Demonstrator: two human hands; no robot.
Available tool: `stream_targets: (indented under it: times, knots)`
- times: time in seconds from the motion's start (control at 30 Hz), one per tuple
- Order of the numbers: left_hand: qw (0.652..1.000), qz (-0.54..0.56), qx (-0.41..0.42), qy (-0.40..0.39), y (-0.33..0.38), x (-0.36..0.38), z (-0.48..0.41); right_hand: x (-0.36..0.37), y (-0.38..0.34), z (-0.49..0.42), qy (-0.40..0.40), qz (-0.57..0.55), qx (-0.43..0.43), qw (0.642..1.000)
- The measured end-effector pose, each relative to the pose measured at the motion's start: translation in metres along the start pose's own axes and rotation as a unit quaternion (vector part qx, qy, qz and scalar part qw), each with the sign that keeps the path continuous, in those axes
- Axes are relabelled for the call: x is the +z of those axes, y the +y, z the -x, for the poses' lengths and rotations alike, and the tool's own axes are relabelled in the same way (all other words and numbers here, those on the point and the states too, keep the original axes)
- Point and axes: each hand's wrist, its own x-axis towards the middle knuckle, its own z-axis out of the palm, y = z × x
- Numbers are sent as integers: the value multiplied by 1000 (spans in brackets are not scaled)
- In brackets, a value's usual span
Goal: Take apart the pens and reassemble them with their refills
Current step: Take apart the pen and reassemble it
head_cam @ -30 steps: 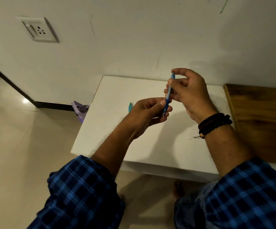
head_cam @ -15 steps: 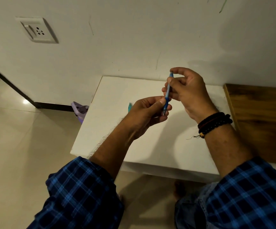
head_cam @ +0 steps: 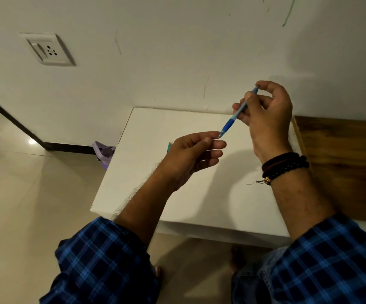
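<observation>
Right hand [head_cam: 265, 115] grips a blue pen [head_cam: 237, 114] above the white table [head_cam: 199, 194], fingers closed around the upper barrel, index finger curled over the top end. Pen is tilted, tip pointing down toward the left hand [head_cam: 193, 154], darker blue grip section near the tip. Left hand is held over the table too, thumb and forefinger pinched together right at the pen tip; can't tell if they hold a small part or just touch the tip, other fingers loosely extended. A teal pen piece [head_cam: 168, 147] lies on the table, mostly hidden behind the left hand. Black bead bracelets [head_cam: 285, 166] on the right wrist. Both sleeves [head_cam: 103, 260] blue plaid. Purple object [head_cam: 103, 153] on the floor just off the table's far left edge. Wall socket [head_cam: 48, 49] up on the wall beyond the table. Wooden surface [head_cam: 342, 163] adjoins the table on the right side.
</observation>
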Motion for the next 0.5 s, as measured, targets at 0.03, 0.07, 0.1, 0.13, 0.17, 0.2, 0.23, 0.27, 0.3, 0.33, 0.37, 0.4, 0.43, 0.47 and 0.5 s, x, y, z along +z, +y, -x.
stream_targets:
  times: [0.03, 0.07, 0.1, 0.13, 0.17, 0.2, 0.23, 0.27, 0.3, 0.33, 0.37, 0.4, 0.43, 0.47, 0.5]
  knots:
    - [1000, -1, 3, -6, -1, 0, 0, -1, -1, 0, 9, 3, -9, 1000]
    - [1000, -3, 8, -12, -1, 1, -1, -1, -2, -1, 17, 3, -16, 1000]
    - [1000, -8, 16, -15, -1, 1, -1, -2, -2, -1, 23, 1, -20, 1000]
    - [999, -12, 26, -15, -1, 2, -1, -2, -2, -1, 29, -3, -22, 999]
    - [999, -15, 38, -11, -2, 4, -1, -2, -2, -1, 34, -10, -22, 999]
    - [999, -17, 51, -3, -2, 5, -1, -2, -3, -2, 38, -22, -19, 999]
    - [997, -20, 67, 11, -2, 7, -1, -1, -3, -2, 42, -39, -12, 998]
    - [995, -29, 86, 30, -3, 9, 0, -1, -3, -1, 45, -60, 0, 997]
    - [992, -42, 106, 52, -3, 12, 0, 0, -3, -1, 48, -86, 15, 995]
    - [988, -53, 126, 71, -3, 15, 0, 1, -4, 1, 51, -117, 35, 991]
    - [984, -62, 144, 87, -3, 17, 1, 3, -4, 3, 52, -148, 58, 986]
    - [980, -69, 161, 99, -3, 19, 1, 5, -4, 6, 47, -177, 82, 980]
    - [975, -76, 176, 110, -3, 20, 1, 9, -3, 9, 39, -197, 105, 974]
    - [971, -83, 190, 120, -4, 21, 1, 12, -2, 13, 28, -208, 123, 970]
    - [967, -88, 202, 131, -3, 21, 1, 16, -2, 17, 16, -212, 138, 967]
